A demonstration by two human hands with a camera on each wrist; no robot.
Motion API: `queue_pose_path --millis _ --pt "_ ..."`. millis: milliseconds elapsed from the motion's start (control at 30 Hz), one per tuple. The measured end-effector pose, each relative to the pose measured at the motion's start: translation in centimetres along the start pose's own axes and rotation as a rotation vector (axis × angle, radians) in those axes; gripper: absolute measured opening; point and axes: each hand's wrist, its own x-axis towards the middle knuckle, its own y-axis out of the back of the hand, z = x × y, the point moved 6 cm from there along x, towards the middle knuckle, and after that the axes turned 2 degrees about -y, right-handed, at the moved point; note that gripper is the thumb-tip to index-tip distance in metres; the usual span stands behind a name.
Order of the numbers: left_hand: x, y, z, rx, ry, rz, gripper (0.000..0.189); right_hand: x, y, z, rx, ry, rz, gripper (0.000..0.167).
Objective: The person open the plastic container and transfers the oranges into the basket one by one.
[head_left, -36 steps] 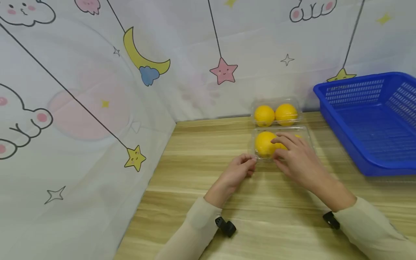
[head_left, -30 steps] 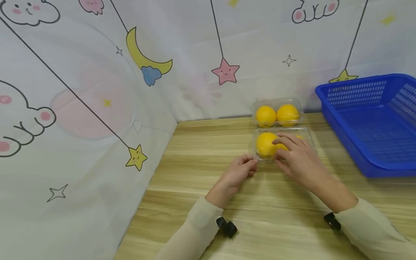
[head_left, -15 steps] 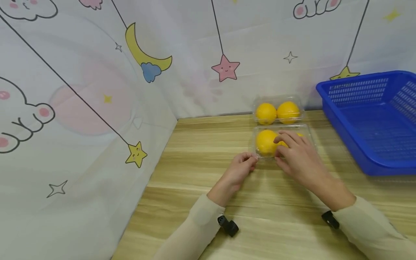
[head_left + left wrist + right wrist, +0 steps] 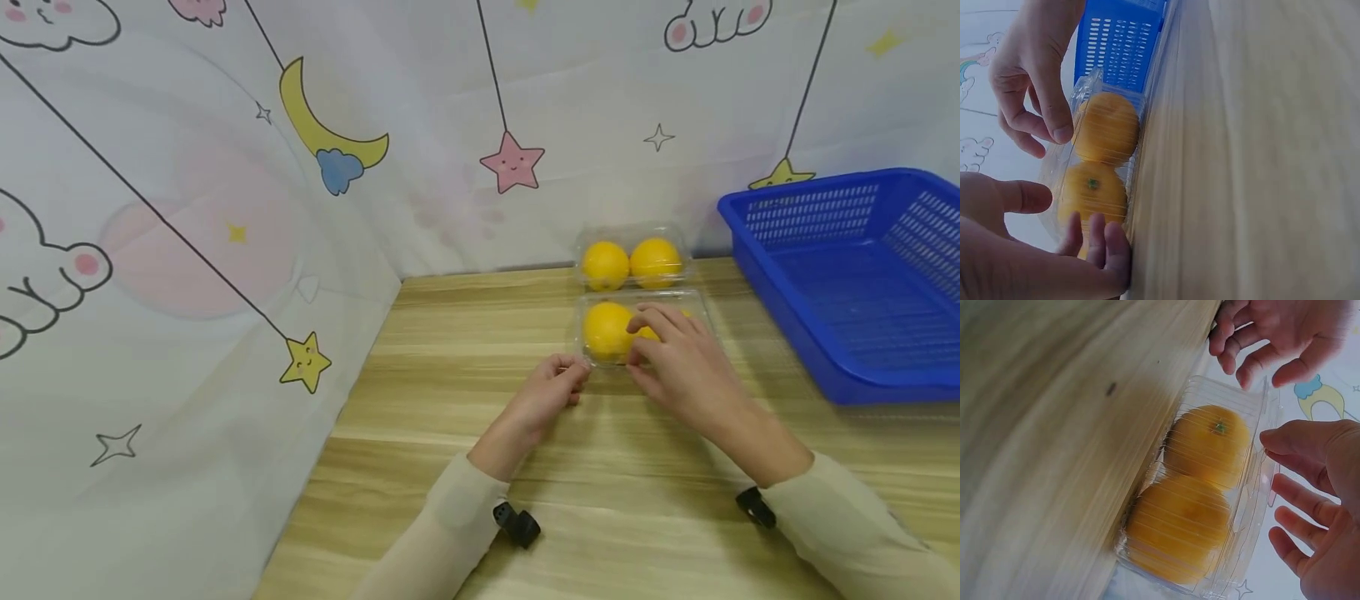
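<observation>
A clear plastic clamshell box (image 4: 696,302) stands on the table, with two oranges (image 4: 606,331) inside. Stripes of clear plastic show across the fruit in the right wrist view. My right hand (image 4: 693,371) is at the box's front side; its thumb and index finger (image 4: 1275,440) come together at the rim and appear to pinch it, the other fingers loosely spread. My left hand (image 4: 547,396) is by the front left corner, thumb (image 4: 1032,197) and fingers (image 4: 1113,250) apart. Whether it touches the plastic is unclear. The second orange is partly behind my right hand.
Behind the box, against the printed cloth wall (image 4: 450,167), stands another clear clamshell box (image 4: 635,233) with two oranges (image 4: 656,262). To the right is a large blue plastic basket (image 4: 862,267) with perforated sides. Wood-grain tabletop (image 4: 450,350) extends to the left and front.
The head view has shifted slightly. Both hands, the box and the oranges keep their places relative to each other.
</observation>
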Motion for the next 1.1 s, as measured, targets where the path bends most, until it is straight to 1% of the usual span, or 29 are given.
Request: queue_pose_path --millis 67,100,133,200,300,333,367,467,567,700,767,867,967,1100 --pt "-0.4 0.0 0.2 0.05 0.001 -0.004 0.034 0.0 0.0 -0.1 0.004 -0.002 -0.007 0.019" --pt "-0.6 0.0 0.5 0.081 -0.014 -0.009 0.041 0.0 0.0 -0.1 0.005 -0.004 -0.01 0.02" --pt "-0.8 0.0 0.8 0.144 -0.041 -0.007 0.049 0.0 0.0 -0.1 0.004 -0.002 -0.01 0.02" --pt "-1.3 -0.2 1.8 0.296 -0.116 -0.018 0.065 0.2 0.1 0.0 0.005 -0.002 -0.007 0.02" --pt "-2.0 -0.8 3.2 0.543 -0.259 -0.023 0.083 0.2 0.2 0.1 0.004 -0.004 -0.011 0.02" --pt "-2.2 -1.0 3.6 0.64 -0.298 -0.021 0.087 0.2 0.2 0.1 0.002 -0.004 -0.012 0.02" --pt "-2.4 -1.3 3.9 0.713 -0.33 -0.025 0.089 0.2 0.2 0.1 0.003 -0.005 -0.015 0.019" --pt "-2.7 -2.1 4.5 0.926 -0.398 -0.01 0.093 0.2 0.1 -0.1 0.003 -0.002 -0.02 0.018" --pt "-2.6 -2.9 5.1 1.153 -0.441 0.004 0.098 0.2 0.1 -0.3 0.012 -0.001 -0.02 0.017" --pt "-1.5 -4.3 5.6 1.379 -0.485 -0.003 0.102 -0.1 0.2 -0.2 0.019 -0.011 -0.021 0.018" --pt "-0.9 -4.9 5.7 1.454 -0.487 -0.012 0.101 -0.3 0.2 -0.1 0.022 -0.019 -0.028 0.018" --pt "-0.1 -5.5 5.9 1.522 -0.472 -0.018 0.098 -0.5 0.2 0.0 0.026 -0.029 -0.04 0.018" --pt "0.3 -5.7 6.2 1.578 -0.458 -0.017 0.093 -0.3 0.4 0.3 0.043 -0.027 -0.026 0.019" --pt "0.5 -5.6 7.0 1.625 -0.495 0.014 0.079 0.5 1.1 0.6 0.092 -0.042 0.006 0.02"
